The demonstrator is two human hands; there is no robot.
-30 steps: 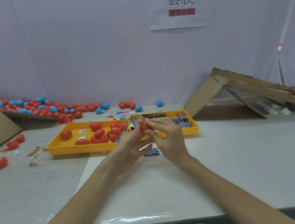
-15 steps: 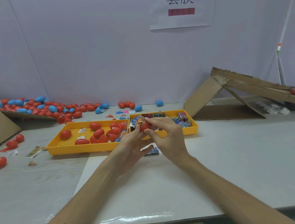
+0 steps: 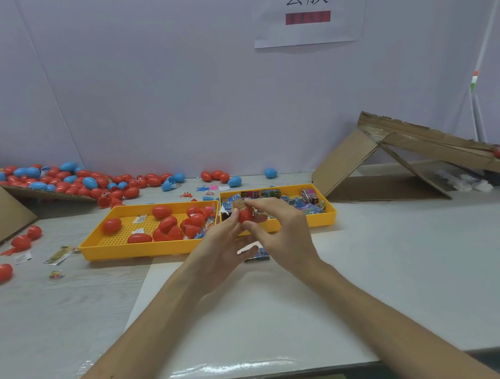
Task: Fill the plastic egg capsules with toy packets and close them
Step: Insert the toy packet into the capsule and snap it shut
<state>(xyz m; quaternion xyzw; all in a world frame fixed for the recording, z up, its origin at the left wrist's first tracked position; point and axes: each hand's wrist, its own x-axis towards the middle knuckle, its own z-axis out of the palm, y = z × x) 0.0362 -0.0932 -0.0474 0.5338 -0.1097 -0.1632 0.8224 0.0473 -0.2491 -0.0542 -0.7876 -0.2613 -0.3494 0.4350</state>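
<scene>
A red egg is held in the air between both hands, over the near edge of the right tray, straight ahead of the person and level with the fingertips. Its long axis looks roughly upright, and a rolled packet sticks out of its upper end, so it appears to be an open half being filled; whether a second half hangs from it I cannot tell. The left hand grips the egg from the left with curled fingers. The right hand pinches it from the right, thumb low and forefinger lying across the top of the packet. Both hands are equally near, so the next push probably falls to the right forefinger, pressing down along that axis while the left steadies. The left tray holds more red eggs just beside, and a blue packet lies on the table under the hands. A heap of red and blue eggs sits far left.
</scene>
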